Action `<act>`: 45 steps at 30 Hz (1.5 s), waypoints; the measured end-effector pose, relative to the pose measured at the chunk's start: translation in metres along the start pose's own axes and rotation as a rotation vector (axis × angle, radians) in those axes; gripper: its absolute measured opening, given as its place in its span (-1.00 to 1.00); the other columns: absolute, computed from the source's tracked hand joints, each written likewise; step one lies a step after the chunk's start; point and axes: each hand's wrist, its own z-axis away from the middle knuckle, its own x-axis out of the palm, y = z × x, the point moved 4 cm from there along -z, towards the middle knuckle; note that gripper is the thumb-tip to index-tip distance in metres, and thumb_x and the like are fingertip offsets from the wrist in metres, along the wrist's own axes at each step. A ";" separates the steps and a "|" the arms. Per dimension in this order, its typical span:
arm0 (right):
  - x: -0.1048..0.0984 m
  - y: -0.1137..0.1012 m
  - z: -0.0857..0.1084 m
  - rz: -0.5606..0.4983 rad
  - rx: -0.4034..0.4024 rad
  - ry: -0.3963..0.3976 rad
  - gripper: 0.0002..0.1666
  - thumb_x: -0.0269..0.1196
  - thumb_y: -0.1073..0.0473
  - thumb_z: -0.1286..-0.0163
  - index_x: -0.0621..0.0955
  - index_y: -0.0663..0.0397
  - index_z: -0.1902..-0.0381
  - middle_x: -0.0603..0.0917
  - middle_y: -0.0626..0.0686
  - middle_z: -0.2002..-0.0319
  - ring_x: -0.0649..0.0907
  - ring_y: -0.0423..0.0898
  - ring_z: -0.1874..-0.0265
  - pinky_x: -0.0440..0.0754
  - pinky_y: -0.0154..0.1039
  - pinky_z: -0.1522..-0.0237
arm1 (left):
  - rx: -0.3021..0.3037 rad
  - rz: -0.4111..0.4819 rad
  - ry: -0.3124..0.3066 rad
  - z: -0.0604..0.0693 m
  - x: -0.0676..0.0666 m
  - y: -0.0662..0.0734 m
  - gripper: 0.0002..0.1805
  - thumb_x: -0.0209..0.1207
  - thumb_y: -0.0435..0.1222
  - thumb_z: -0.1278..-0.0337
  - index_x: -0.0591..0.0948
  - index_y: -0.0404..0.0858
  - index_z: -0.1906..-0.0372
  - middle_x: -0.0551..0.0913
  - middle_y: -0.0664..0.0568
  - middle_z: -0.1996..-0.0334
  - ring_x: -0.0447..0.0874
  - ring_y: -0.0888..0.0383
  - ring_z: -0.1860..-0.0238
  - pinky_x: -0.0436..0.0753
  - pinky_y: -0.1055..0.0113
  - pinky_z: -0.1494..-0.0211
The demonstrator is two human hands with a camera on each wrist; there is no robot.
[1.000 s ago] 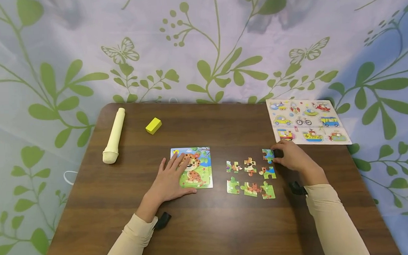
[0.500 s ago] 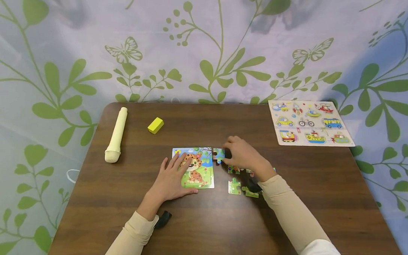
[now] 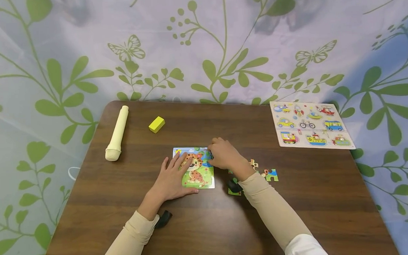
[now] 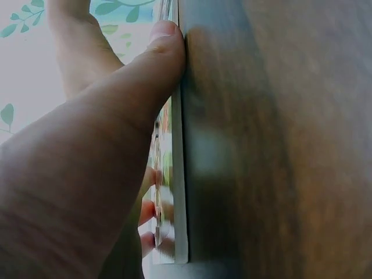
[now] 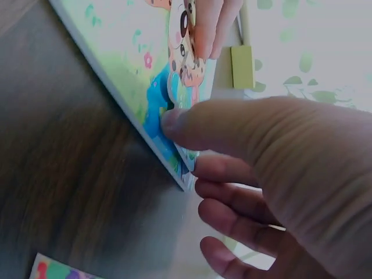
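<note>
Leopard board (image 3: 211, 183): just one, flat on the table (image 3: 207, 225)
Left hand (image 3: 172, 180): fingers apart, resting on that board
Right hand (image 3: 224, 153): thumb and finger pinching one puzzle piece (image 5: 181, 95) at the board's far right corner
Loose pieces (image 3: 271, 174): a few, part hidden, can't count 'em all
Extras: one yellow block (image 3: 156, 124), one cream mic-shaped thing (image 3: 117, 134), one vehicle board (image 3: 300, 142)
</note>
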 end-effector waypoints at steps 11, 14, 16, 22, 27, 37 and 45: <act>0.005 -0.006 0.007 -0.034 0.028 0.042 -0.42 0.42 -0.15 -0.33 0.67 -0.08 -0.23 0.62 0.07 -0.17 0.58 0.10 -0.19 0.56 0.24 -0.25 | 0.000 0.004 -0.002 0.004 0.000 0.004 0.25 0.20 0.51 0.05 0.07 -0.02 -0.66 -0.02 -0.05 -0.67 -0.13 -0.16 -0.68 0.00 -0.36 -0.59; 0.009 -0.009 0.006 -0.049 0.014 0.083 -0.47 0.41 -0.19 -0.32 0.72 -0.13 -0.17 0.66 0.03 -0.12 0.60 0.09 -0.15 0.57 0.25 -0.24 | 0.003 0.001 0.009 0.005 -0.001 0.004 0.24 0.21 0.50 0.04 0.09 -0.03 -0.66 0.00 -0.06 -0.67 -0.11 -0.16 -0.67 0.02 -0.37 -0.58; 0.012 -0.011 0.005 -0.054 0.014 0.094 -0.51 0.42 -0.18 -0.31 0.74 -0.15 -0.13 0.68 0.01 -0.08 0.62 0.09 -0.12 0.60 0.22 -0.21 | 0.002 0.002 0.009 0.006 0.000 0.004 0.24 0.21 0.50 0.04 0.09 -0.03 -0.66 -0.01 -0.05 -0.67 -0.12 -0.16 -0.67 0.02 -0.37 -0.58; 0.013 -0.021 0.003 -0.009 0.061 0.082 -0.59 0.44 -0.14 -0.30 0.77 -0.22 -0.08 0.70 -0.01 -0.12 0.64 0.07 -0.11 0.66 0.16 -0.14 | 0.022 0.050 0.027 0.006 0.006 -0.002 0.27 0.22 0.50 0.06 0.05 -0.04 -0.66 -0.03 -0.03 -0.68 -0.12 -0.14 -0.68 -0.02 -0.36 -0.59; 0.011 -0.033 0.003 0.043 0.084 0.086 -0.67 0.46 -0.09 -0.28 0.80 -0.24 0.01 0.72 -0.06 -0.08 0.64 0.06 -0.08 0.59 0.26 -0.20 | 0.004 0.172 0.043 0.013 0.006 -0.018 0.37 0.37 0.43 0.17 0.04 -0.14 -0.66 -0.04 -0.08 -0.67 -0.08 -0.13 -0.67 0.00 -0.26 -0.63; 0.008 -0.041 0.002 0.096 0.053 0.098 -0.87 0.45 0.08 -0.32 0.81 -0.05 0.21 0.70 -0.01 0.09 0.66 0.03 0.11 0.67 0.14 -0.07 | -0.014 0.170 0.013 0.009 0.000 -0.028 0.41 0.38 0.44 0.21 0.03 -0.18 -0.66 -0.11 -0.12 -0.68 -0.17 -0.18 -0.68 0.01 -0.25 -0.63; 0.009 -0.042 0.005 0.165 -0.063 0.156 -0.96 0.42 0.22 -0.32 0.80 0.03 0.29 0.65 -0.01 0.21 0.66 -0.03 0.24 0.71 -0.09 0.18 | -0.027 0.181 0.003 0.007 -0.002 -0.025 0.44 0.39 0.44 0.23 0.01 -0.21 -0.66 -0.11 -0.13 -0.68 -0.18 -0.17 -0.68 -0.04 -0.23 -0.65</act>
